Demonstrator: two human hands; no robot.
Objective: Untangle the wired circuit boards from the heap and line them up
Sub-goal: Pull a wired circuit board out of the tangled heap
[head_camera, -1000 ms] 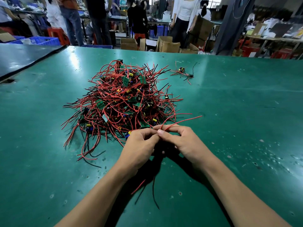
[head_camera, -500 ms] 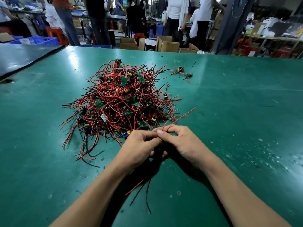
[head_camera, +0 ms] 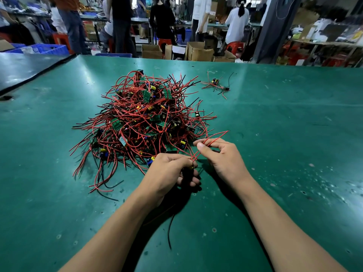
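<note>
A heap of small green circuit boards [head_camera: 143, 122] tangled in red and black wires lies on the green table [head_camera: 284, 144]. In front of the heap, my left hand [head_camera: 169, 171] grips one wired board, mostly hidden in the fist; a black wire [head_camera: 169, 232] hangs out below it. My right hand [head_camera: 222, 158] pinches that board's red wires [head_camera: 214, 137], which stretch up to the right. A separate wired board [head_camera: 215, 84] lies alone at the far right of the heap.
A dark table [head_camera: 23, 69] adjoins on the left. Beyond the far edge stand cardboard boxes [head_camera: 198, 52], blue crates [head_camera: 41, 49], red stools and several people at other benches.
My hands, pressed together before, have drawn apart; my right hand has moved right and up along the red wires. The view has shifted closer to the heap.
</note>
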